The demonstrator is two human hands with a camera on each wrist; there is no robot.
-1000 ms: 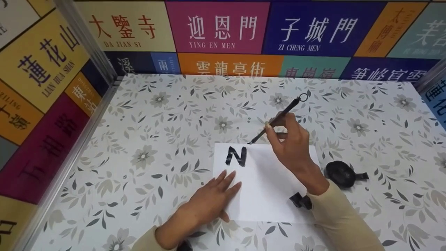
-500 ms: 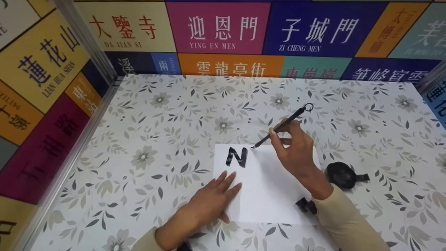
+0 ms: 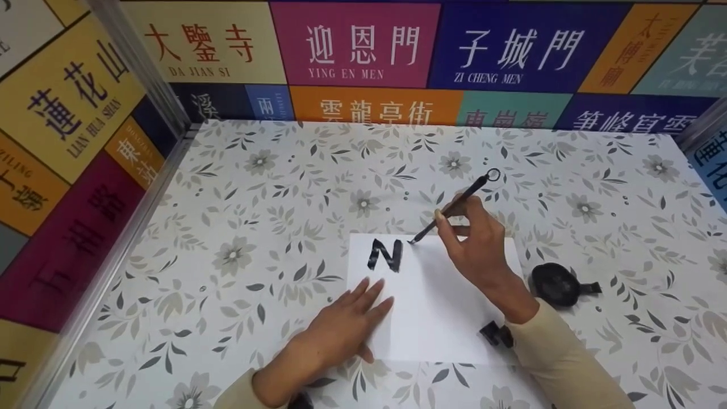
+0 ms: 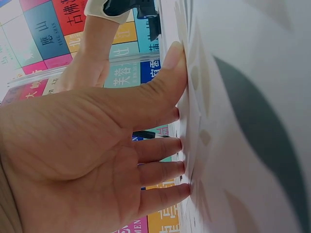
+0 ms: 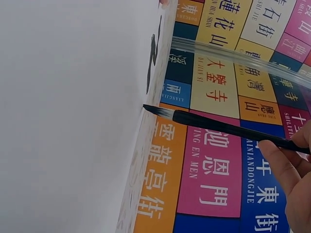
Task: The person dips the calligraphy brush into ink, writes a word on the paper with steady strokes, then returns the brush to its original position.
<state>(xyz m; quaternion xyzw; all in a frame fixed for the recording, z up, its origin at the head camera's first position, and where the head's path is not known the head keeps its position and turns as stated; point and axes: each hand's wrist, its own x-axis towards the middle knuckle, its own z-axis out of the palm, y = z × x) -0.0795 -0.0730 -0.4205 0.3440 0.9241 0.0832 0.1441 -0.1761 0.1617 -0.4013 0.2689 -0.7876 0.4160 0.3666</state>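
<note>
A white sheet of paper [image 3: 437, 318] lies on the flowered table, with a black painted N [image 3: 385, 255] near its upper left corner. My right hand [image 3: 480, 244] pinches a dark brush [image 3: 454, 207] by its handle, the tip just right of the N. In the right wrist view the brush's dark bristles [image 5: 158, 111] come to a point at the paper surface; whether they touch cannot be told. My left hand [image 3: 341, 326] rests with fingers extended over the paper's left edge, below the N. The left wrist view shows its fingertips [image 4: 181, 145] against the surface.
A black dish with a short handle [image 3: 556, 284] stands right of the paper, beside my right forearm. Walls with coloured panels of characters [image 3: 355, 45] rise behind the table [image 3: 238, 204] and along its left side. A dark object shows partly under my left wrist.
The brush and my right hand have moved down, bringing the tip from the paper's top edge to just inside it, beside the N. My left hand has stayed in place.
</note>
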